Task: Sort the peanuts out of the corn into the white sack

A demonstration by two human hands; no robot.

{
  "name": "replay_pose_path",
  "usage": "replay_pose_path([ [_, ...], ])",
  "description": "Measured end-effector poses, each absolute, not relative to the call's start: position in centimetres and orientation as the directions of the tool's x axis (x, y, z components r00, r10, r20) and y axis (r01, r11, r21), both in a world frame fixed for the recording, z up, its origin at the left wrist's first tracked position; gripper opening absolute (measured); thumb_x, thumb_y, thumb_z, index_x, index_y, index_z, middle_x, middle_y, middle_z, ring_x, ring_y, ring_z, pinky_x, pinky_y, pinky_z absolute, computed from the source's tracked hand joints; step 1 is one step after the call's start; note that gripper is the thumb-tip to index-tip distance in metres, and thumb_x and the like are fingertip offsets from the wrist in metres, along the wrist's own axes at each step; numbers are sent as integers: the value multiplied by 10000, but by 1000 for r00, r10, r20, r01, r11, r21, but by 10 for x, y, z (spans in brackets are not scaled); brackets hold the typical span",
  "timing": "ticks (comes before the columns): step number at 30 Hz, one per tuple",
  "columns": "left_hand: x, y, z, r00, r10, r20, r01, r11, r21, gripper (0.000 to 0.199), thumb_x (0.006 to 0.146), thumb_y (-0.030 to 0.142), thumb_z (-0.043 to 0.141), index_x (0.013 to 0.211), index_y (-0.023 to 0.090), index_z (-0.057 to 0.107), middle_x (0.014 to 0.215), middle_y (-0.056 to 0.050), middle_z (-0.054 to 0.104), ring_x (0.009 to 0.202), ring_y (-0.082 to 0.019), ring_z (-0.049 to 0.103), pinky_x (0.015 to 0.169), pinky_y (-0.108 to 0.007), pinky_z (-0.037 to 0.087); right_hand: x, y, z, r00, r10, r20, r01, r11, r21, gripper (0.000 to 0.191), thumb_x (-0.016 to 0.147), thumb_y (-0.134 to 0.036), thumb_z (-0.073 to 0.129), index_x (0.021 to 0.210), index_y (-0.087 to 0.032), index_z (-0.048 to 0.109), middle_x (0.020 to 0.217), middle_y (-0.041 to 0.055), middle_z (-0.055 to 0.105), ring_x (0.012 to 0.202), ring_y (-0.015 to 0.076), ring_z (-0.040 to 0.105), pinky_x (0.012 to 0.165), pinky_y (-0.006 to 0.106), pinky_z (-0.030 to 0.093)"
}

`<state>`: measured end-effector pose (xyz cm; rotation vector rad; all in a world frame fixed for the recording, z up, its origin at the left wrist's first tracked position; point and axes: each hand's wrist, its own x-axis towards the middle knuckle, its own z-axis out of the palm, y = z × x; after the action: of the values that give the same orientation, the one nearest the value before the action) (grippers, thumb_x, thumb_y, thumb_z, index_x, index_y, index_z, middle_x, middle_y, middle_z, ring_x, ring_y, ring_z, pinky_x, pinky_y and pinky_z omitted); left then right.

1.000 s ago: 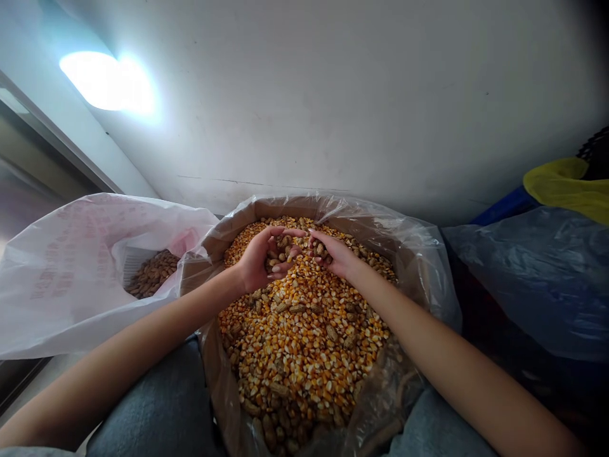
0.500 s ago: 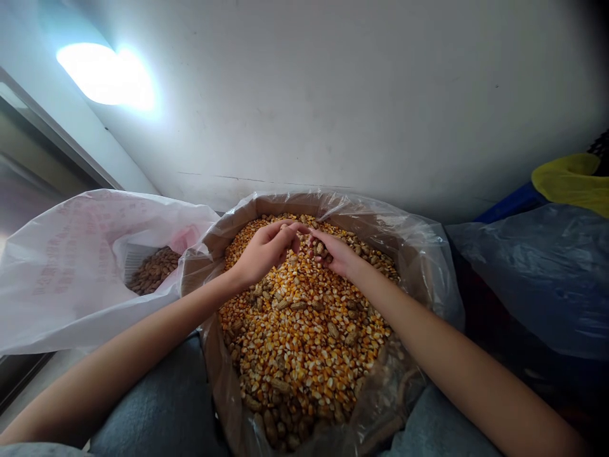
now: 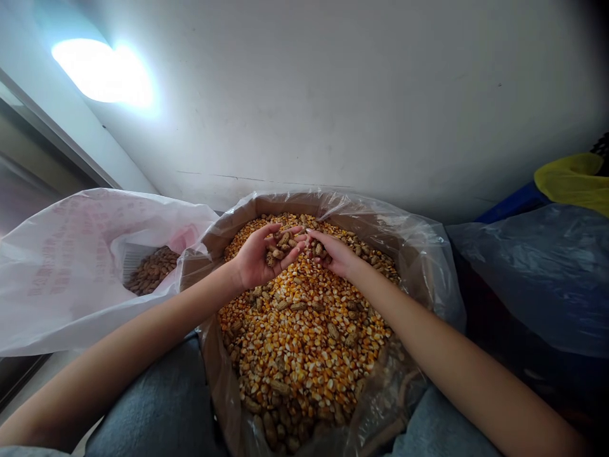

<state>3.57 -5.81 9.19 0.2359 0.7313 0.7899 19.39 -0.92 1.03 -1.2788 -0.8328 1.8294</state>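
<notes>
My left hand is turned palm up with its fingers curled round several unshelled peanuts. Facing it, my right hand holds a few peanuts in its bent fingers. The fingertips of the two hands nearly meet over the back half of a large box lined with clear plastic. Yellow corn kernels fill the box, with more unshelled peanuts scattered on them and gathered at the near edge.
To the left lies a white plastic bag with brown nuts in its opening. A pale wall rises behind the box. On the right are a translucent plastic bag and a yellow thing over something blue.
My left hand has rolled from palm down to palm up and opened out somewhat, showing the peanuts in it. My right hand has barely moved.
</notes>
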Motion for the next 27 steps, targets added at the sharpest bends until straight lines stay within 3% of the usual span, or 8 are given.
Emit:
replay_pose_path([
  [4, 37, -58, 92, 462, 725, -511, -537, 687, 489, 306, 798, 242, 362, 1004, 109, 545, 783, -85, 622, 729, -130, 590, 606, -208, 496, 194, -10, 11, -243, 851, -466, -204, -514, -833, 144, 723, -326, 543, 702, -183, 548, 552, -48, 577, 424, 48, 524, 326, 131, 363],
  [9, 38, -60, 88, 426, 807, -409, -434, 579, 690, 268, 774, 266, 403, 946, 138, 564, 647, -20, 568, 504, -78, 520, 476, -193, 461, 194, -10, 10, -259, 852, -455, -190, -507, -841, 183, 732, -330, 524, 635, -174, 522, 515, -47, 545, 411, 54, 519, 321, 138, 354],
  [17, 46, -71, 93, 378, 890, -256, -123, 322, 939, 225, 761, 321, 421, 842, 164, 560, 623, 3, 494, 474, -81, 497, 399, -185, 401, 194, -10, 10, -234, 858, -458, -181, -501, -846, 160, 736, -320, 527, 659, -179, 532, 500, -52, 534, 390, 46, 502, 319, 133, 360],
  [21, 46, -72, 92, 408, 885, -223, -44, 263, 964, 245, 756, 356, 435, 848, 162, 554, 650, 0, 497, 429, -73, 493, 343, -178, 370, 193, -10, 10, -244, 857, -454, -189, -501, -845, 157, 747, -314, 517, 676, -177, 542, 488, -49, 528, 381, 49, 496, 314, 133, 358],
  [27, 44, -70, 90, 431, 867, -252, -112, 328, 938, 244, 758, 343, 419, 864, 163, 545, 692, -2, 520, 416, -64, 492, 333, -176, 348, 193, -9, 8, -267, 858, -439, -183, -492, -851, 161, 740, -322, 528, 693, -170, 556, 502, -38, 536, 387, 52, 501, 309, 133, 350],
])
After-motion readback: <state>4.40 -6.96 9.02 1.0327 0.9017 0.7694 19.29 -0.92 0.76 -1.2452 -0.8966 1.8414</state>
